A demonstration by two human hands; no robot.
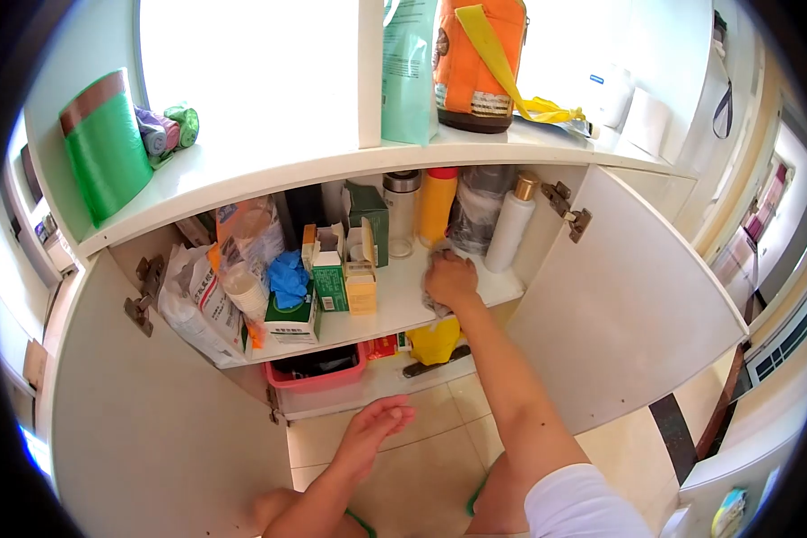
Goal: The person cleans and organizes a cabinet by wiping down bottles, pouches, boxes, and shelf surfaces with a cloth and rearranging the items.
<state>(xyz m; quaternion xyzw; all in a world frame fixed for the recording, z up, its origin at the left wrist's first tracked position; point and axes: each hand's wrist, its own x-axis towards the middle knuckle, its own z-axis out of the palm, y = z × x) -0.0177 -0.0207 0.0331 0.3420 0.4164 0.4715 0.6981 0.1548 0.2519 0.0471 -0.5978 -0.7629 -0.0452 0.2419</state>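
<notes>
My right hand (451,282) presses a crumpled grey cloth (433,303) onto the cabinet's upper shelf (394,294), near its front edge. Just behind the cloth stand a yellow bottle with a red cap (438,208), a clear glass jar (402,211) and a white bottle with a gold cap (511,231). Lower down, in front of the cabinet, my left hand (378,429) hangs with its fingers curled together and nothing visible in them. Left of the cloth are open small cartons, among them a yellow carton (362,285) and a green carton (332,282).
Both cabinet doors, the left door (161,403) and the right door (632,296), stand swung outward. Plastic bags (197,291) and a blue glove-like bundle (288,279) sit at shelf left. Below are a pink basin (318,380) and a yellow bag (434,341). An orange bag (484,67) stands on top.
</notes>
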